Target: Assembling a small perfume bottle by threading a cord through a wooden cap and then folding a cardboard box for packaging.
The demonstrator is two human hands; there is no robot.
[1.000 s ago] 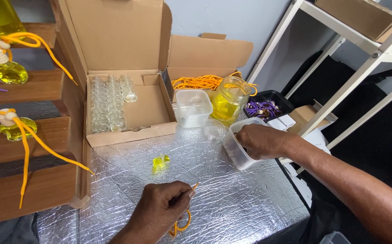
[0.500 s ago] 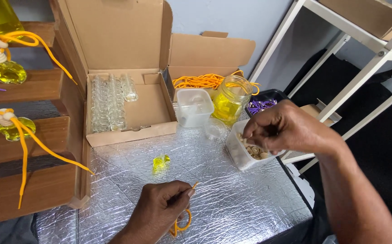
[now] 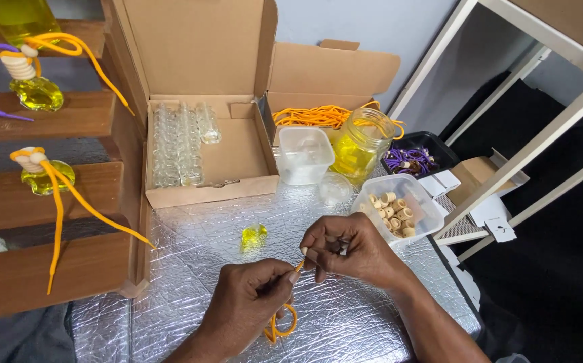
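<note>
Your left hand (image 3: 248, 306) is closed in a pinch on the orange cord (image 3: 279, 324), w/ the rest of the cord looping down onto the foil worktop (image 3: 190, 296) below your palm. Your right hand (image 3: 348, 250) is curled, fingertips pinched at the cord's tip; whether there's a bead between them I can't tell, it's hidden by the fingers.

Risks, as I judge them:
- The cord tip looks soft. If it frays or bends as you feed it, it probably won't pass a bead hole. Keep the pinch close to the tip.
- Any small piece in your right fingers could slip; on crinkled foil it would likely roll off toward the edge by your right forearm.
- The open tub of wooden beads (image 3: 394, 212) sits just beside your right hand, near the worktop's corner. A wrist swing could knock it over.
- The small yellow bottle (image 3: 253, 235) stands apart, ahead of your hands, uncapped as far as I can see. A tug on the loose cord loop or a bump could tip it & spill.
- The jar of yellow liquid (image 3: 359, 144) behind the tub is farther off, lower risk.
</note>
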